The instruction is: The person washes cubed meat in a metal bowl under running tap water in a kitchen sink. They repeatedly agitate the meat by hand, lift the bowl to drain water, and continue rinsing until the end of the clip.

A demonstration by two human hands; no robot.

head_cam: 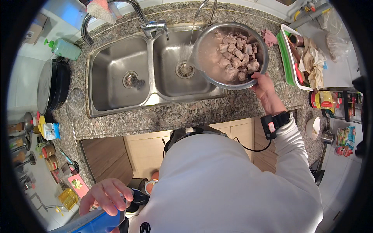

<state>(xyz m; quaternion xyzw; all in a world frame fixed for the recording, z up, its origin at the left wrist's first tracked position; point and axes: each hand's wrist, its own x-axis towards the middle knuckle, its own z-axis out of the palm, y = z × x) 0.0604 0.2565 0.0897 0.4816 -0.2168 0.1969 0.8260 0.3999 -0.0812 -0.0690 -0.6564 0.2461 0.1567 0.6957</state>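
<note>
My right hand (264,86) grips the near right rim of a round stainless steel bowl (263,62). Chunks of pale meat (237,55), apparently bone-in, lie in its cloudy water. The bowl is over the right side of the right sink basin (172,84) and looks tipped leftward. A thin stream of water (191,38) falls beside its left edge towards the drain (185,70). At the lower left, my left hand (106,193) holds the edge of a blue plastic object (96,222), perhaps a container, cut off by the picture's edge.
A chrome faucet (154,27) stands behind the double sink, dark scraps (138,84) in its left basin. A mesh skimmer (75,104) and black pot (59,84) lie left. Rightward are a green-and-white bin (287,62), pink cloth (268,38) and white bowl (310,128).
</note>
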